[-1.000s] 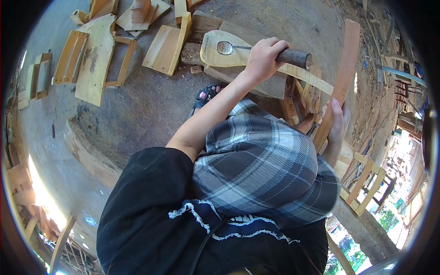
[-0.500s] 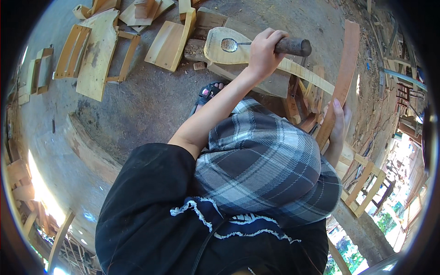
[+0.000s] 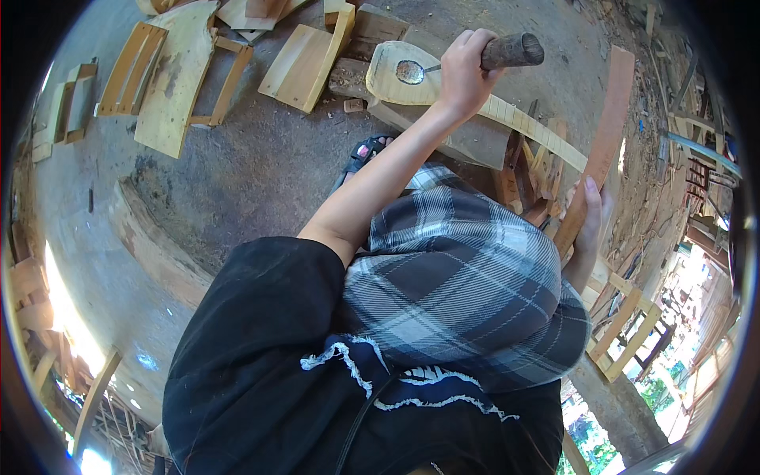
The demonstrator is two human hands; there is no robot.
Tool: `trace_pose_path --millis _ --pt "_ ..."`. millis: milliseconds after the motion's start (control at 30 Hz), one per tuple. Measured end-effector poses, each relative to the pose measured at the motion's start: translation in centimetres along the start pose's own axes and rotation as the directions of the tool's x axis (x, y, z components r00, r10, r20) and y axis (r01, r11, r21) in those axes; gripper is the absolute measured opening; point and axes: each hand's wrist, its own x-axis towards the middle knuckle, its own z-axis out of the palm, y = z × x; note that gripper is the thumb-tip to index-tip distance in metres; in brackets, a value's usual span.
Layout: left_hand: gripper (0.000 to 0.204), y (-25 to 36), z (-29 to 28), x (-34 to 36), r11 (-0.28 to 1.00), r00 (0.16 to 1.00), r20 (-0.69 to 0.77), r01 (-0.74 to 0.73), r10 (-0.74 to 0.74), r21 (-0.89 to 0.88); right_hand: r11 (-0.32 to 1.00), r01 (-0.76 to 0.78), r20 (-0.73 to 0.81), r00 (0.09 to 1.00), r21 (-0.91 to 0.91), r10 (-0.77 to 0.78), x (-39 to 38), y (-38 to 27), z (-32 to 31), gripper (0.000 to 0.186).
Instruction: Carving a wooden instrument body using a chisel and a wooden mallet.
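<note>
My left hand (image 3: 467, 77) is closed round a gouge, whose thick wooden handle (image 3: 514, 50) sticks out to the right of my fist. Its thin metal shaft reaches left to the rim of a dark rounded hollow in a pale, lute-shaped wooden piece (image 3: 388, 85). A long narrow neck, marked with cross lines, runs from that piece down to the right behind my fist. On the right, my right hand (image 3: 587, 222) grips a long reddish-brown wooden slat (image 3: 606, 127), held upright and leaning right; its fingers are partly hidden behind the slat.
A wooden block (image 3: 475, 142) supports the pale piece. Wooden chair parts (image 3: 294, 67) and a pale board (image 3: 170, 95) lie at the upper left. A long timber (image 3: 154, 233) lies on the floor, with scrap wood and frames at right. My sandalled foot (image 3: 368, 150) is beside the block.
The view has shifted slightly. The gouge handle now points a little higher, its shaft still at the hollow's rim. The slat's top sits slightly lower and further right.
</note>
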Motion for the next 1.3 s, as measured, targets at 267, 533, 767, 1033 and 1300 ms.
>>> trace_pose_path --millis 267,533,767,1033,1300 --pt "0.032 1.0 0.4 -0.3 1.000 0.995 0.101 0.013 -0.013 0.002 0.926 0.203 -0.054 0.979 0.317 -0.196 -1.3 -2.0 -1.6 0.039" --pt "0.034 0.5 -0.2 -0.4 0.999 0.996 0.084 0.022 -0.025 0.042 0.983 0.084 0.078 0.994 -0.166 -0.071 -1.1 -3.0 1.5 0.045" --pt "0.033 0.2 0.3 -0.5 0.998 0.993 0.116 0.001 -0.007 0.056 0.956 0.181 0.217 0.967 -0.231 -0.131 -0.3 -3.0 3.3 0.042" --pt "0.035 0.1 0.5 -0.5 0.997 0.993 0.116 -0.003 -0.005 0.072 0.962 0.141 0.218 0.972 -0.232 -0.089 0.1 -2.4 4.1 0.041" --pt "0.034 -0.1 0.9 -0.7 0.997 0.990 0.142 -0.014 0.003 0.077 0.973 0.071 0.167 0.985 -0.220 -0.034 -0.1 -2.5 3.8 0.040"
